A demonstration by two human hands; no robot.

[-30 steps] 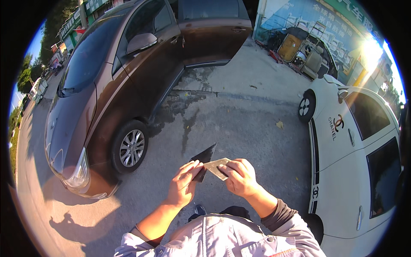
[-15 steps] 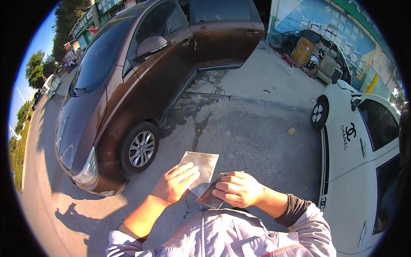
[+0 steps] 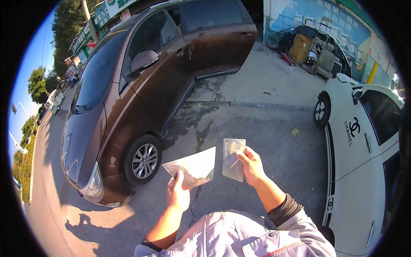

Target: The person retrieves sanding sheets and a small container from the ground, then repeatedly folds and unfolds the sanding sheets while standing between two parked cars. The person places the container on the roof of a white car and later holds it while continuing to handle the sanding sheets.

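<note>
My left hand (image 3: 178, 196) is closed on the lower edge of a thin, flat, pale grey sheet (image 3: 196, 166), with the thumb lying on its face. The sheet is four-sided and tilted, its upper right corner raised. In my right hand (image 3: 252, 167) a smaller translucent rectangular sheet (image 3: 232, 162) stands upright, pinched at its right edge. Sunlight catches a yellowish patch near its upper part. A narrow gap separates the two sheets, and both are held in front of my body. What they are made of I cannot tell.
A brown car (image 3: 141, 90) stands at the left with a side door open. To the right is a white car (image 3: 359, 180). Against the far wall sit a loose car seat (image 3: 325, 62), a brown panel (image 3: 299, 48) and other clutter. Concrete ground (image 3: 265, 124) lies between the cars.
Both hands have moved apart, and the two sheets, overlapping before, are now separate. The right hand has risen and turned its sheet upright. The left hand's fingers have gone from the sheet's face to behind it.
</note>
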